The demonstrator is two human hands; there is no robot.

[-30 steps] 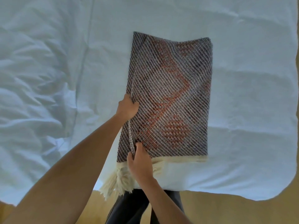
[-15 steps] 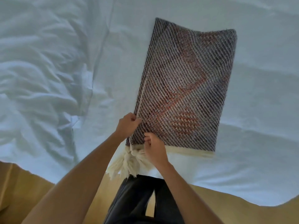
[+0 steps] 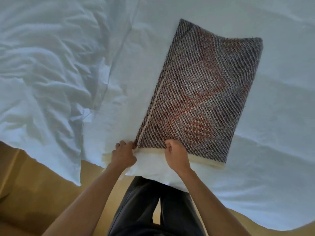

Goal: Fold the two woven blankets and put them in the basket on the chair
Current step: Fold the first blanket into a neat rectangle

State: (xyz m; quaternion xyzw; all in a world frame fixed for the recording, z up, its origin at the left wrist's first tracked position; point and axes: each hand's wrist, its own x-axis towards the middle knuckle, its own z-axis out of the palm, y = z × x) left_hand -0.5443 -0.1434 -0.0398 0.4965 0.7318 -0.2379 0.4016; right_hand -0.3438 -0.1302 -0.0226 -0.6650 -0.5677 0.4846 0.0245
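A woven blanket (image 3: 201,92), dark grey with an orange pattern and a cream fringed border, lies folded into a long rectangle on the white bed (image 3: 255,150). My left hand (image 3: 123,154) pinches its near left corner, where the cream fringe bunches under the palm. My right hand (image 3: 175,155) grips the near edge a little to the right, fingers curled over the cream border. Only this one blanket is in view. The basket and the chair are out of view.
A rumpled white duvet (image 3: 44,79) covers the left part of the bed, its corner hanging over the near edge. A wooden floor (image 3: 42,193) lies below. My dark trousers (image 3: 141,206) stand against the bed's near edge.
Both hands have slid down the blanket's left side to its near edge. The right hand has moved apart to the right. The fringe tassels, hanging loose before, are now tucked under the left hand.
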